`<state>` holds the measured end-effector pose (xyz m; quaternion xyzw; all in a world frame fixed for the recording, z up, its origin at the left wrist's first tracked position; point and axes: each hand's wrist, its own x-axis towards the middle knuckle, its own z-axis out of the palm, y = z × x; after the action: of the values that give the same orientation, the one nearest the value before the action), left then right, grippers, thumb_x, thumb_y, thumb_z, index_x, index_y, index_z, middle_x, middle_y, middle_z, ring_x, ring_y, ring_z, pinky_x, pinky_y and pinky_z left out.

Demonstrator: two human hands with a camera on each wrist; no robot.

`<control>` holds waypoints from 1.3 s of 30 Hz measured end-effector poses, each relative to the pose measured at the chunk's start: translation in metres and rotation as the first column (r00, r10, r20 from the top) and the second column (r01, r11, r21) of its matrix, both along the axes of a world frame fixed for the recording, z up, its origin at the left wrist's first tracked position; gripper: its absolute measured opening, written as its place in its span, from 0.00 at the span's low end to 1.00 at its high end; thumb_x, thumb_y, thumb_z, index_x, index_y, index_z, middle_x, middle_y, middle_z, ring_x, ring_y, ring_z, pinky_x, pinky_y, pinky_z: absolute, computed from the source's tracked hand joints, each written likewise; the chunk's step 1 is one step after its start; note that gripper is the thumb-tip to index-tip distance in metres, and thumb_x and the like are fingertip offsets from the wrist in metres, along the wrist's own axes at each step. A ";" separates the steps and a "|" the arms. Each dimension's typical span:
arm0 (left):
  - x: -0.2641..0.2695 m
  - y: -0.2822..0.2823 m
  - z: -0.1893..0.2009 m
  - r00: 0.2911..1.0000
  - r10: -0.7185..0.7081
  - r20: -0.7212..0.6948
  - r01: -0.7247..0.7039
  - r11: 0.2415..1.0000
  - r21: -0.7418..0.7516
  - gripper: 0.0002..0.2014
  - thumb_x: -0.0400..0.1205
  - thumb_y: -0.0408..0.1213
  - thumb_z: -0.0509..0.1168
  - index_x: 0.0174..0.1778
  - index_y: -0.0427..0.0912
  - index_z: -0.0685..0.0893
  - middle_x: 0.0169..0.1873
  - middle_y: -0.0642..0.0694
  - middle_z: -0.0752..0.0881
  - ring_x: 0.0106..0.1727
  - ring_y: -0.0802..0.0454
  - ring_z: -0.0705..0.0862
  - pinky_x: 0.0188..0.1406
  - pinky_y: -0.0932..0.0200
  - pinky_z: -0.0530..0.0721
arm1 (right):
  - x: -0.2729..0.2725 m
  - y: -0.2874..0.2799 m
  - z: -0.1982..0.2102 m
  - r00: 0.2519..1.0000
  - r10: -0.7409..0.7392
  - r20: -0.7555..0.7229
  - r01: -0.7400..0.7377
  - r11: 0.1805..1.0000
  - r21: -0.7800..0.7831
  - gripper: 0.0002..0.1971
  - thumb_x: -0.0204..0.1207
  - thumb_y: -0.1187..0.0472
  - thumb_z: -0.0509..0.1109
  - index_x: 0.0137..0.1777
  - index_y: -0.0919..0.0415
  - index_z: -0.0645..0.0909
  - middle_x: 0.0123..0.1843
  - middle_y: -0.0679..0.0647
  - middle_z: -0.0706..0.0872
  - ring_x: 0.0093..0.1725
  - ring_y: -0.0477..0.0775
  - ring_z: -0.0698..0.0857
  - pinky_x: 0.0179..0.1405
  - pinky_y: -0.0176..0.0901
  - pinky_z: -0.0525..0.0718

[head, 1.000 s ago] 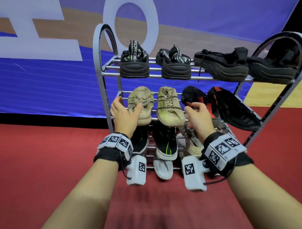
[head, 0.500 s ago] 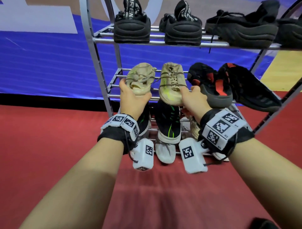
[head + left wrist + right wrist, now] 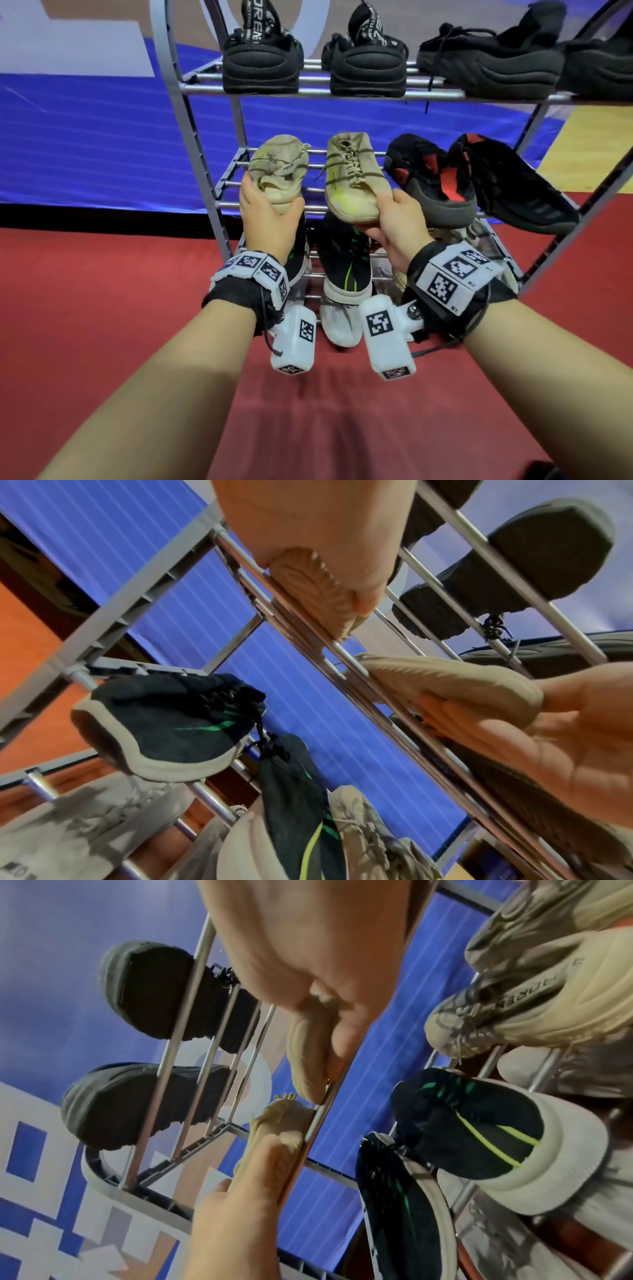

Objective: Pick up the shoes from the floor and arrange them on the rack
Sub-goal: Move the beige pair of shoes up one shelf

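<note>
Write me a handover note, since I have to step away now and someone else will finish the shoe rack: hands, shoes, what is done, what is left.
Left hand grips the heel of the left beige shoe; right hand grips the heel of the right beige shoe. Both shoes lie on the middle shelf of the rack, toes pointing to the back.
Done: top shelf holds black shoes, middle also a black-and-red pair, lower shelf dark green-striped shoes.
Left: let go of the beige pair, then check the floor; something dark shows at the lower right edge, unclear what.
</note>
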<state>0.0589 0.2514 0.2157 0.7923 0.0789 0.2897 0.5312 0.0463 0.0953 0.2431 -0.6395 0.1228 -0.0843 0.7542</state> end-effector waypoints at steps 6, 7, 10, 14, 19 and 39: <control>-0.004 0.006 0.015 1.000 0.019 0.018 -0.020 0.999 0.044 0.39 0.74 0.47 0.68 0.78 0.38 0.61 0.75 0.41 0.69 0.77 0.45 0.66 0.76 0.52 0.65 | -0.016 -0.020 0.027 0.989 -0.071 0.132 0.042 0.977 0.208 0.13 0.80 0.66 0.56 0.47 0.61 0.83 0.42 0.57 0.86 0.32 0.51 0.86 0.22 0.39 0.84; -0.004 0.006 0.021 0.998 0.027 0.055 -0.029 0.999 0.036 0.34 0.77 0.44 0.66 0.77 0.37 0.64 0.74 0.42 0.70 0.76 0.46 0.67 0.73 0.57 0.66 | -0.019 -0.024 0.030 0.985 -0.071 0.155 0.038 0.977 0.211 0.13 0.80 0.66 0.56 0.50 0.62 0.84 0.44 0.58 0.87 0.34 0.51 0.87 0.25 0.41 0.86; -0.004 0.004 0.044 0.985 -0.021 0.170 0.029 0.999 -0.045 0.20 0.81 0.40 0.62 0.67 0.36 0.72 0.63 0.45 0.76 0.64 0.50 0.74 0.54 0.74 0.68 | -0.029 -0.038 0.036 0.981 -0.090 0.175 0.047 0.970 0.237 0.14 0.81 0.65 0.56 0.47 0.60 0.85 0.44 0.56 0.89 0.37 0.51 0.88 0.32 0.44 0.87; -0.001 0.004 0.066 0.976 -0.155 0.154 0.175 0.977 -0.123 0.13 0.80 0.45 0.62 0.51 0.40 0.70 0.49 0.43 0.77 0.51 0.49 0.77 0.48 0.65 0.75 | -0.035 -0.060 0.042 0.984 -0.093 0.152 0.022 0.911 0.412 0.15 0.85 0.61 0.53 0.47 0.61 0.81 0.39 0.55 0.90 0.37 0.54 0.89 0.37 0.47 0.87; 0.000 0.015 0.076 0.919 -0.387 0.080 0.387 0.839 -0.384 0.34 0.64 0.63 0.67 0.61 0.50 0.69 0.56 0.49 0.77 0.64 0.45 0.80 0.70 0.46 0.76 | -0.041 -0.081 0.039 0.991 0.033 0.126 -0.087 0.888 0.452 0.17 0.85 0.58 0.53 0.47 0.63 0.83 0.35 0.54 0.91 0.32 0.50 0.90 0.30 0.40 0.88; -0.016 0.013 0.081 0.929 -0.356 0.096 0.346 0.751 -0.562 0.11 0.78 0.35 0.71 0.55 0.47 0.81 0.40 0.51 0.87 0.31 0.61 0.88 0.23 0.61 0.85 | -0.029 -0.059 0.047 0.955 0.247 0.162 -0.293 0.725 0.623 0.39 0.79 0.33 0.50 0.80 0.62 0.65 0.78 0.65 0.72 0.77 0.65 0.71 0.70 0.59 0.74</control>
<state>0.0426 0.2642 0.2967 0.6001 0.0162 0.1411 0.7872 0.0174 0.0360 0.2901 -0.3513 0.0242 0.0517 0.9345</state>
